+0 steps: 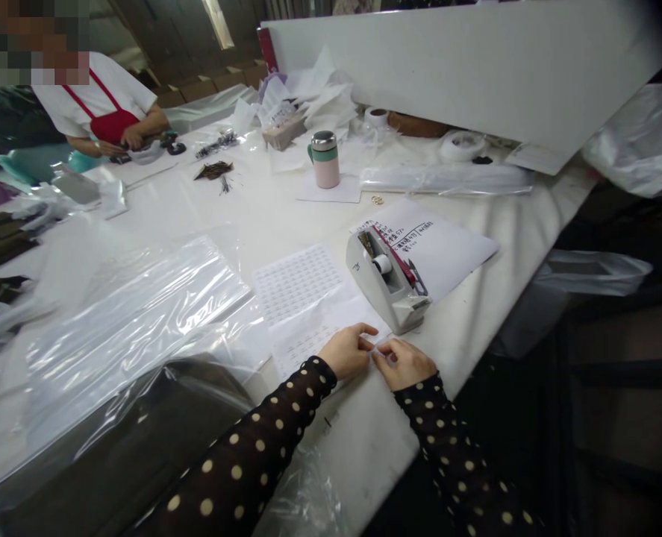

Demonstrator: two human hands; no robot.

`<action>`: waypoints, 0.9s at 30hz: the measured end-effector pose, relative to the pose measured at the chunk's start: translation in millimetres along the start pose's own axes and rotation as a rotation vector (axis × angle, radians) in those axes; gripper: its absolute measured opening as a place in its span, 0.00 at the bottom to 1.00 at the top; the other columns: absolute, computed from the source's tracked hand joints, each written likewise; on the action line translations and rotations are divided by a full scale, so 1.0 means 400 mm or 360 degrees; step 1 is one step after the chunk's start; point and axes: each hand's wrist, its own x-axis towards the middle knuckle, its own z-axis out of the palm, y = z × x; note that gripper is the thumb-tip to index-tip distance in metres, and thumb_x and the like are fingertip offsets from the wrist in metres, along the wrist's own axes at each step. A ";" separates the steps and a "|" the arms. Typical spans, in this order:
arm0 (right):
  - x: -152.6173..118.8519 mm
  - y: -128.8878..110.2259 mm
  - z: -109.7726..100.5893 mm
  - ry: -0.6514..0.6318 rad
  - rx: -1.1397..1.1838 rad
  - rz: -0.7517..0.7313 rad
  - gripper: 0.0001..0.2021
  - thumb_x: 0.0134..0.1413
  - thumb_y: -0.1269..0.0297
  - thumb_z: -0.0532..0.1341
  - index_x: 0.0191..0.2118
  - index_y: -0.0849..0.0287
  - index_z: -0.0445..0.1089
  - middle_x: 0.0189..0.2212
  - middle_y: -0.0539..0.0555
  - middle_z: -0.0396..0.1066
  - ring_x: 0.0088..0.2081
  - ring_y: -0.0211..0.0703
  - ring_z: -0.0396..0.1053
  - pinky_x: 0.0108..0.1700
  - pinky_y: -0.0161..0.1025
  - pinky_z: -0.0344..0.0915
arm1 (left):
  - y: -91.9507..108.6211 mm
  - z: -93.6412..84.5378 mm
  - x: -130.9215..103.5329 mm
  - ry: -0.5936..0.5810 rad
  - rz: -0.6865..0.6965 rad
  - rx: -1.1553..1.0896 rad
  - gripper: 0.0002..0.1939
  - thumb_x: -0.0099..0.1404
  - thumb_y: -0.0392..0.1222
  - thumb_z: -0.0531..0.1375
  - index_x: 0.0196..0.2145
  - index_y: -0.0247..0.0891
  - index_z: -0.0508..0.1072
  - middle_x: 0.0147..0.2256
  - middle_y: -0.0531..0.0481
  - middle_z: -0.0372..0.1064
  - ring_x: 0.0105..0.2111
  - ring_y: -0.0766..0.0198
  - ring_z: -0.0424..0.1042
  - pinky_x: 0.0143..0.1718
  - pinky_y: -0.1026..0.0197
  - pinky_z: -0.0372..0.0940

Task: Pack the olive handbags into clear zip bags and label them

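Note:
My left hand and my right hand meet over the near edge of a sheet of printed labels. Both have thumb and fingers pinched together, close to each other. Whatever small piece lies between the fingertips is too small to make out. Just beyond them stands a white tape dispenser with a red-handled tool and a metal blade in it. Under the dispenser lies a paper with handwriting. To my left is a dark item in a clear plastic bag, partly behind my left sleeve.
Clear plastic bags are spread on the left of the white table. A pink and green tumbler stands further back, near a rolled plastic film. Across the table a person in a red apron handles small things. The table edge runs along my right.

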 end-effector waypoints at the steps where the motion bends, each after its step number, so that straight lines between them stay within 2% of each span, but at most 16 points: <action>1: 0.002 -0.003 -0.003 0.0010 -0.0048 -0.0030 0.06 0.48 0.64 0.58 0.23 0.55 0.64 0.21 0.48 0.68 0.25 0.39 0.64 0.27 0.36 0.53 | 0.004 -0.001 0.004 0.0002 -0.0034 0.0005 0.23 0.52 0.32 0.55 0.47 0.38 0.66 0.32 0.53 0.74 0.32 0.66 0.71 0.36 0.66 0.65; 3: 0.004 -0.006 -0.004 0.0060 -0.0126 -0.0103 0.06 0.47 0.65 0.58 0.22 0.55 0.62 0.19 0.48 0.66 0.24 0.40 0.63 0.27 0.37 0.51 | 0.010 -0.003 0.018 0.0023 -0.0114 0.0037 0.19 0.55 0.40 0.55 0.46 0.37 0.68 0.30 0.51 0.74 0.31 0.64 0.72 0.35 0.64 0.66; 5: 0.002 -0.006 -0.001 0.0106 -0.0163 -0.0161 0.07 0.47 0.66 0.58 0.22 0.55 0.61 0.19 0.49 0.66 0.25 0.41 0.62 0.28 0.37 0.51 | 0.014 -0.004 0.034 0.0054 -0.0177 0.0088 0.18 0.54 0.44 0.56 0.43 0.37 0.70 0.30 0.50 0.74 0.31 0.62 0.72 0.35 0.62 0.66; 9: -0.008 -0.008 0.009 0.0145 -0.0165 -0.0238 0.08 0.48 0.68 0.57 0.21 0.55 0.60 0.20 0.50 0.66 0.27 0.42 0.61 0.30 0.38 0.52 | 0.018 -0.001 0.055 0.0097 -0.0235 0.0180 0.18 0.47 0.39 0.60 0.39 0.38 0.73 0.31 0.49 0.73 0.34 0.60 0.72 0.37 0.62 0.65; 12: -0.015 -0.010 0.015 0.0158 -0.0160 -0.0262 0.09 0.50 0.70 0.56 0.21 0.55 0.60 0.20 0.51 0.65 0.28 0.43 0.60 0.32 0.39 0.53 | 0.017 0.001 0.057 0.0123 -0.0246 0.0217 0.16 0.47 0.39 0.58 0.37 0.39 0.74 0.32 0.48 0.73 0.35 0.59 0.71 0.38 0.61 0.65; 16: -0.019 -0.010 0.019 0.0245 -0.0091 -0.0204 0.03 0.50 0.66 0.57 0.31 0.57 0.67 0.28 0.53 0.69 0.32 0.46 0.61 0.36 0.40 0.57 | 0.015 0.001 0.053 0.0137 -0.0242 0.0240 0.15 0.50 0.38 0.56 0.37 0.39 0.75 0.33 0.48 0.73 0.35 0.60 0.71 0.38 0.61 0.65; 21: -0.029 -0.041 -0.003 0.0342 -0.0178 -0.0326 0.07 0.50 0.67 0.59 0.22 0.55 0.68 0.25 0.52 0.69 0.32 0.46 0.61 0.37 0.42 0.56 | 0.011 0.005 0.053 0.0157 -0.0222 0.0256 0.14 0.51 0.36 0.57 0.36 0.40 0.75 0.32 0.48 0.73 0.34 0.60 0.72 0.38 0.62 0.66; 24: -0.040 -0.075 -0.039 0.0398 0.0147 -0.0259 0.06 0.48 0.66 0.61 0.23 0.54 0.69 0.25 0.53 0.69 0.33 0.46 0.62 0.38 0.44 0.57 | 0.024 -0.005 0.034 0.0225 -0.0179 0.0263 0.13 0.54 0.38 0.56 0.38 0.38 0.74 0.33 0.46 0.73 0.35 0.58 0.72 0.40 0.59 0.66; 25: -0.043 -0.087 -0.052 0.0349 0.0395 -0.0145 0.05 0.48 0.64 0.61 0.23 0.54 0.69 0.25 0.53 0.68 0.32 0.45 0.62 0.37 0.44 0.58 | 0.034 -0.015 0.016 0.0275 -0.0152 0.0267 0.14 0.56 0.39 0.56 0.41 0.37 0.73 0.35 0.45 0.73 0.38 0.57 0.71 0.42 0.58 0.65; 27: -0.044 -0.111 -0.076 0.0102 0.1082 0.0211 0.07 0.46 0.59 0.62 0.25 0.54 0.69 0.21 0.51 0.65 0.26 0.42 0.61 0.31 0.41 0.59 | 0.059 -0.044 -0.049 0.0469 -0.0014 0.0264 0.17 0.60 0.43 0.54 0.47 0.37 0.68 0.43 0.44 0.70 0.43 0.56 0.69 0.46 0.56 0.63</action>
